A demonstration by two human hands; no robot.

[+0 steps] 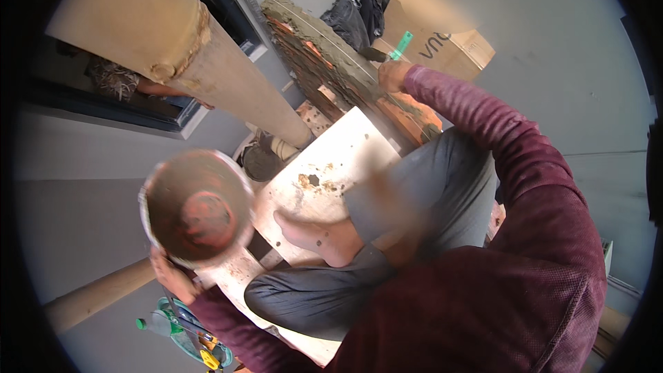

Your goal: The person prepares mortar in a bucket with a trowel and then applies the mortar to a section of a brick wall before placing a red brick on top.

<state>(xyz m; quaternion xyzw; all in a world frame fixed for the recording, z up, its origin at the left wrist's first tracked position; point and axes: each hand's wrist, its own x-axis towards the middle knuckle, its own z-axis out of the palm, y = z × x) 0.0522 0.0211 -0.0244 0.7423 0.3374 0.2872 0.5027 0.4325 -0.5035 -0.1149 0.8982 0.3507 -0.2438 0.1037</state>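
My left hand (173,278) grips the rim of a bucket (235,166), which is tilted so that its inside faces up. Wet mortar smears coat the bucket's wall, and a reddish bottom shows through. On the far side, my right hand (394,76) is closed around what looks like a trowel (373,54), its dark blade showing just past the fingers and its handle hidden. The blade is over the top of a low brick wall (304,48) spread with grey mortar. A thin string runs along that wall.
My bare foot rests on a pale board (324,159) spotted with mortar. A thick bamboo pole (242,76) slants beside the wall. Beyond are a cardboard box (442,38) and dark bags (349,17). A turquoise basket (183,335) holds tools at lower left. Another person's arm (162,90) shows at the window.
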